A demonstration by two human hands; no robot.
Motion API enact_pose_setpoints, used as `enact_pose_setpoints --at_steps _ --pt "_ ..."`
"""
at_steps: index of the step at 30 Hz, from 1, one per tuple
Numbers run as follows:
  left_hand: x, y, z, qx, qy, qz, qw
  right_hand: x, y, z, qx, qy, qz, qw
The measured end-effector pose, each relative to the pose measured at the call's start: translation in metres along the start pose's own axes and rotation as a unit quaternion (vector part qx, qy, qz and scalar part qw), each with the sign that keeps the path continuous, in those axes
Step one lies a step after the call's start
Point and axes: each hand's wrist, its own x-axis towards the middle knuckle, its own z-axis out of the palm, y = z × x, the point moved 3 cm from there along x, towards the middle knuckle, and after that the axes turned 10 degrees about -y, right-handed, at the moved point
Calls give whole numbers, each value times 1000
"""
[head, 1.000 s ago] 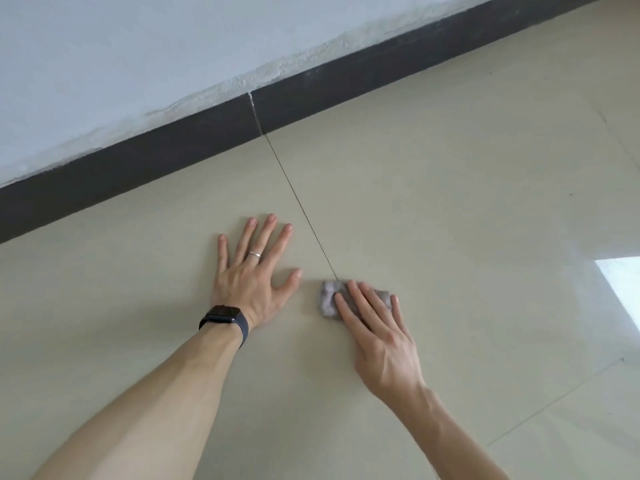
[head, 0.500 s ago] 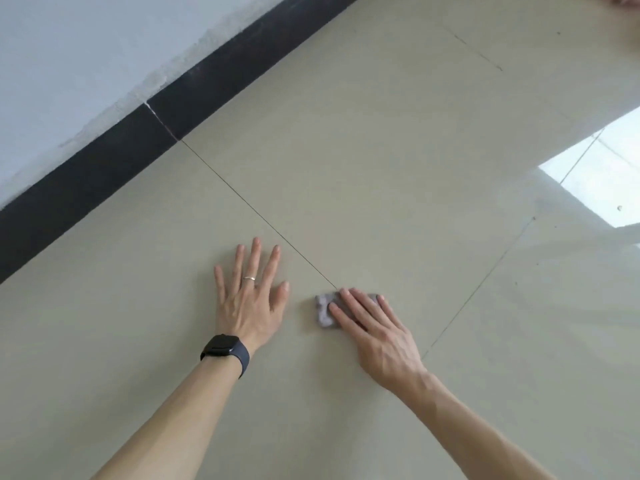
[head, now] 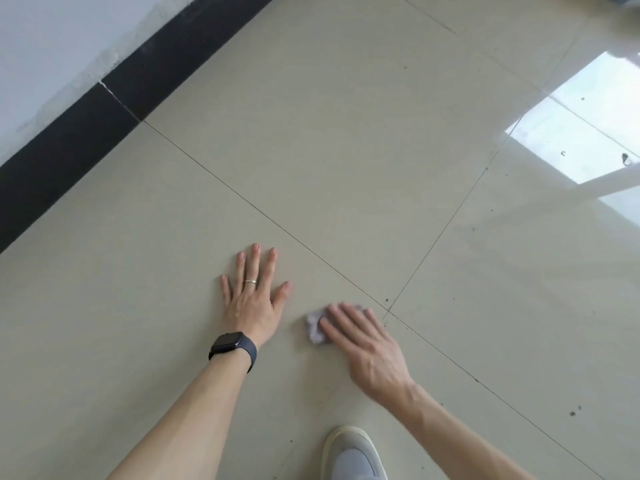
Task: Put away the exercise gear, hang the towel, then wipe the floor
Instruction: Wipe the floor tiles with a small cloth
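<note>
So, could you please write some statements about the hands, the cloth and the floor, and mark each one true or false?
1. The right hand presses flat on the cloth. True.
2. The left hand holds the cloth. False: it lies flat and bare on the floor, apart from the cloth.
3. A watch is on the left wrist. True.
4. The cloth lies against the black skirting. False: it is far from it, near a tile joint.
5. A shoe shows at the bottom edge. True.
</note>
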Motion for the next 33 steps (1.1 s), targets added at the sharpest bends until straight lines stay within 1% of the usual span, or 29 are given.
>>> enact_pose_setpoints --at_steps 1,3,4,5,6,7,9,11,12,13,14,15,17,18,19,20,21,22,23,24,25,26,27,29,30,31,32,33 --pt "0 0 -1 7 -10 1 1000 7 18 -6 3 8 58 998" --pt "0 -1 -2 16 -19 6 1000 21 53 -19 24 35 206 978" --pt "-1 -1 -2 21 -16 11 1000 24 58 -22 38 46 251 966" --pt "-1 -1 -2 26 -11 16 999 25 52 -21 45 52 264 962" --pt "-2 -2 -2 29 -8 22 999 23 37 -15 45 59 248 966" --pt "-3 -3 -3 29 -6 29 999 17 17 -6 44 60 204 976" --pt "-8 -6 -4 25 4 50 998 1 -28 11 40 35 74 996" --pt "-18 -18 -7 25 32 47 998 -3 -47 17 18 -2 -39 999" --pt "-25 -30 -8 25 47 27 998 5 -43 14 12 -7 -66 998" --pt "-33 -45 -7 23 59 -3 998 19 -33 9 7 -1 -55 998" --pt "-40 -64 -6 19 67 -37 997 36 -21 3 11 8 -9 1000" --pt "-47 -83 -5 15 69 -68 995 54 -8 -4 21 19 64 998" --pt "-57 -115 -5 21 61 -97 993 83 5 -13 62 28 200 977" --pt "-59 -124 -8 34 55 -90 994 90 -1 -14 75 31 235 969" --pt "-60 -129 -10 46 46 -78 995 92 -14 -11 75 36 235 968" --pt "-59 -131 -11 50 38 -68 996 89 -33 -6 73 36 196 977" --pt "-59 -131 -12 47 34 -65 996 82 -54 3 64 22 122 990" --pt "-59 -130 -11 41 36 -66 996 73 -74 11 53 -1 30 998" --pt "-60 -129 -10 36 42 -70 996 66 -87 17 37 -23 -55 998" --pt "-60 -128 -8 33 46 -73 996 68 -90 18 21 -39 -117 992" --pt "-60 -127 -7 29 47 -72 996 80 -84 14 10 -43 -143 989" --pt "-60 -128 -8 24 48 -68 996 100 -73 8 4 -38 -127 991" --pt "-59 -130 -9 20 49 -62 997 122 -61 0 0 -28 -78 997" --pt "-60 -133 -13 20 58 -47 997 167 -36 -15 20 -9 71 997" --pt "-60 -135 -15 15 67 -47 997 184 -29 -22 39 1 138 990" --pt "-60 -139 -20 4 77 -59 995 197 -27 -25 57 10 187 981" --pt "-60 -145 -26 -11 87 -83 993 204 -32 -25 63 17 211 975" --pt "-58 -153 -32 -24 93 -111 989 205 -44 -22 56 20 203 977"
